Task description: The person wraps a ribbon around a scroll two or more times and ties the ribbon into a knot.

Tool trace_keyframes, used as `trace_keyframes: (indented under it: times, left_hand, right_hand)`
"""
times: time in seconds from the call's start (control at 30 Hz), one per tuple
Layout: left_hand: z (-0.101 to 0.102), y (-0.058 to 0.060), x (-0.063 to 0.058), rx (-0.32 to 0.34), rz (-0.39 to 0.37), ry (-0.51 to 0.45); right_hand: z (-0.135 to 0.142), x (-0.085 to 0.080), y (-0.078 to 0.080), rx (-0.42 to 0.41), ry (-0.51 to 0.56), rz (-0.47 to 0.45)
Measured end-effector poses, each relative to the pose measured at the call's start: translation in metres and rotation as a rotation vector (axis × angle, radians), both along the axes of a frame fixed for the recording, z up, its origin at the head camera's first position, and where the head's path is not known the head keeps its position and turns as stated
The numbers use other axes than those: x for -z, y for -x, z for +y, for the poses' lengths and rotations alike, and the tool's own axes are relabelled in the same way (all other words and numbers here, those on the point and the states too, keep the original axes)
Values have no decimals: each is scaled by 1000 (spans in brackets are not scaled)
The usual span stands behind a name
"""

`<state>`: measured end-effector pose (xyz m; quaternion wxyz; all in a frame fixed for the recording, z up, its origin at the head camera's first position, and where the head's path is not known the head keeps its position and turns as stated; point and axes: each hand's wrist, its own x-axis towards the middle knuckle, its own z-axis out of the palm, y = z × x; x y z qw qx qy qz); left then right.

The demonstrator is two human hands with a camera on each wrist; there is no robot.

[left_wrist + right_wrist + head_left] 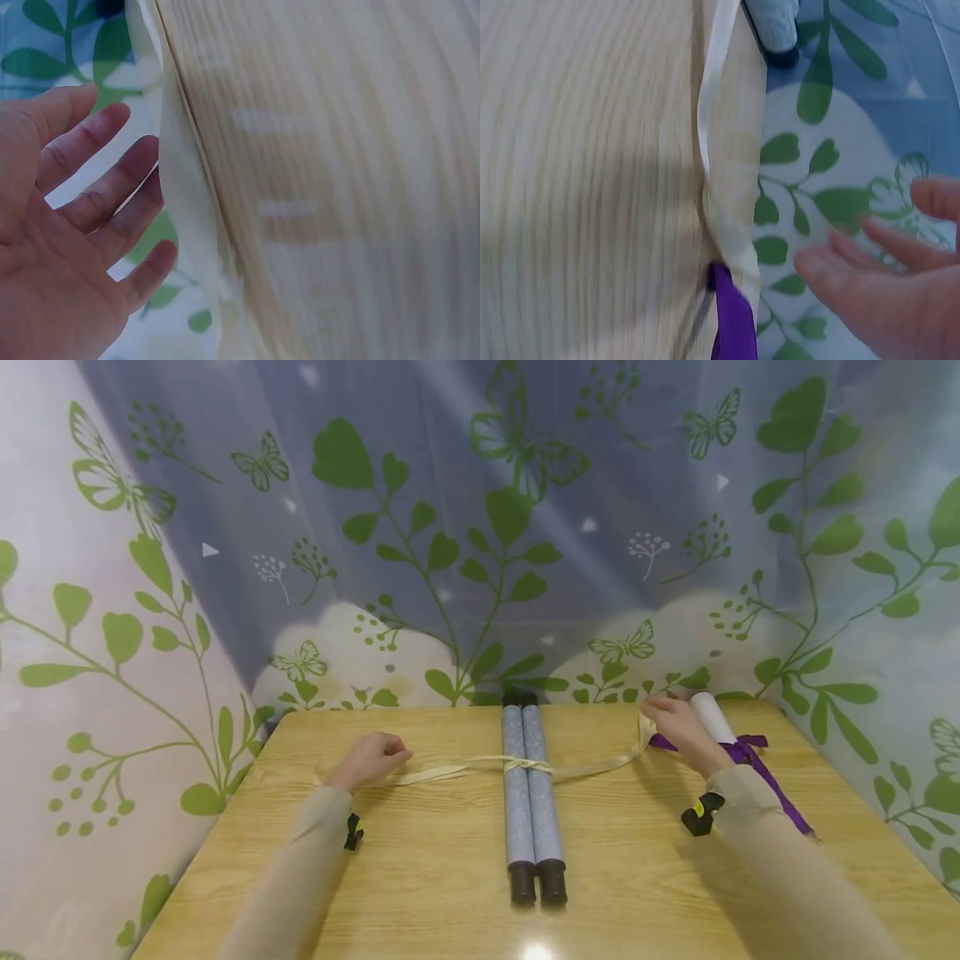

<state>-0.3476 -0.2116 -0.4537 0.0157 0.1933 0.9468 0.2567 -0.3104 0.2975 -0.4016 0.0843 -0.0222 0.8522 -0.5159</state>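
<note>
Two blue-grey rolled scrolls point(533, 802) with dark end knobs lie side by side on the table. A cream ribbon point(450, 768) crosses them, knotted over their middle, its ends stretching to either side. My left hand point(371, 758) hovers by the left end; in the left wrist view its fingers point(112, 187) are spread and loosely bent beside the cream ribbon point(187, 165). My right hand point(684, 731) is by the right end, which bends up near the fingertips. In the right wrist view the right hand point(900, 270) is relaxed and apart from the ribbon point(712, 97).
A white roll point(712, 717) tied with a purple ribbon point(776, 789) lies at the table's right, partly behind my right hand. Behind the wooden table point(420, 860) hangs a leaf-and-butterfly patterned curtain point(420, 593), close against its far edge.
</note>
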Motion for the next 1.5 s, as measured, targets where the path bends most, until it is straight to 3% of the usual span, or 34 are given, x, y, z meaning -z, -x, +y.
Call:
trace_keyframes:
  times: [0.13,0.27,0.57,0.97,1.2,1.37,1.5]
  left_hand:
    - [21,-1,-1,24,-42,-9]
    - [47,-4,-4,44,-74,0]
    - [93,-8,0,139,-31,29]
    - [125,-21,-1,196,-17,102]
    - [136,-22,4,197,15,31]
    - [133,-21,3,226,1,-31]
    - [124,-19,1,273,-37,-32]
  right_hand:
    - [-17,7,-3,-177,-12,-12]
    - [-39,18,-7,-315,-96,32]
    - [-95,39,-8,-418,-300,228]
    - [-113,43,-5,-358,-406,342]
    - [-116,45,-6,-319,-411,373]
    - [-114,46,-5,-335,-408,357]
    - [-111,43,-2,-351,-375,289]
